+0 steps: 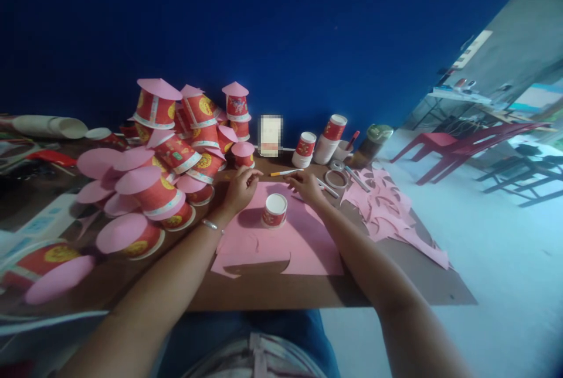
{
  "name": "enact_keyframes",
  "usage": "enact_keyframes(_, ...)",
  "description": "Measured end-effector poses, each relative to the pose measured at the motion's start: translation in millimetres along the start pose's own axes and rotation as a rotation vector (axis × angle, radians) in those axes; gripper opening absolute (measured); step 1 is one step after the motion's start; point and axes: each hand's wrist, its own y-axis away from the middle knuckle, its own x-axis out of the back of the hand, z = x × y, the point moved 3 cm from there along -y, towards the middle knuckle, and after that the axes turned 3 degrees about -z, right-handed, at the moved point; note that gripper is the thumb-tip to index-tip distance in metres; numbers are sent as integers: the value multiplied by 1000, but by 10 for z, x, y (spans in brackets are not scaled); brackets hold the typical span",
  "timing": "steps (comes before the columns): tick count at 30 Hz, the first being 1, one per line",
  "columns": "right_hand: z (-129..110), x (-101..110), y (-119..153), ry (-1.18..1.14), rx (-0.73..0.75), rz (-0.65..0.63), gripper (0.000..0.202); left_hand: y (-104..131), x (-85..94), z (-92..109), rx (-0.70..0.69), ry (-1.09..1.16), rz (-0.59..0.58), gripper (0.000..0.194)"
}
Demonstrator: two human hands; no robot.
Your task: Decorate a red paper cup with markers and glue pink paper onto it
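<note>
A red and white paper cup [275, 211] stands upside down on a pink paper sheet [313, 247], which has a curved cut-out near its front edge. My left hand [241, 190] is over the sheet's far left edge, its fingers bent but apart, with nothing visible in them. At the far right edge, the fingers of my right hand [307, 186] are closed at the white end of an orange and white pen [278, 173]. The pen points left, towards my left hand. Neither hand touches the cup.
Red cups with pink cone tops [153, 190] are piled at the left. Stacked cups [329, 138], a tape roll [336, 179], a jar [373, 142] and pink paper scraps [387, 208] are at the right. A blue wall [281, 32] rises behind; a red chair [461, 146] stands beyond the table.
</note>
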Motion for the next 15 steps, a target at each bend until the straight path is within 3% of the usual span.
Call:
enact_keyframes(3, -3, 262, -24, 256, 16, 50, 15, 14, -27, 17, -14, 27, -11, 17)
enact_keyframes(6, 0, 430, -33, 488, 17, 54, 22, 30, -53, 31, 6, 34, -32, 16)
enact_keyframes(10, 27, 462, -83, 691, 20, 7, 27, 49, -63, 42, 33, 41, -37, 16)
enact_keyframes(15, 20, 439, -195, 776, 44, -38, 25, 76, -83, 13, 77, 39, -60, 13)
